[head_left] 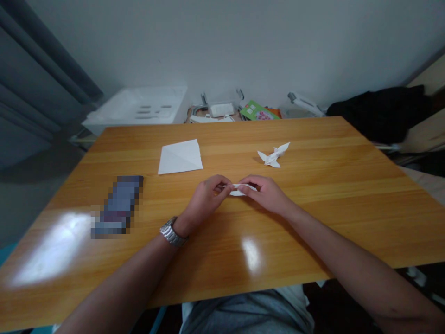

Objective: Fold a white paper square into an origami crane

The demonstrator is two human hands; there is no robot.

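A small piece of folded white paper [238,192] is pinched between my two hands over the middle of the wooden table. My left hand [210,197], with a metal watch on its wrist, grips the paper's left end between thumb and fingers. The right end is held the same way by my right hand [266,192]. Fingers cover much of the paper, so its full shape is hidden. Beyond my right hand lies a white origami bird [274,155] with spread wings. A flat, creased white paper sheet [181,157] rests beyond my left hand.
A blurred-out phone-like object [120,204] lies at the left on the wooden table [222,260]. Behind the far edge stand a white plastic tub [139,104], a green booklet [259,111] and assorted items. Dark cloth [378,111] is heaped at the far right.
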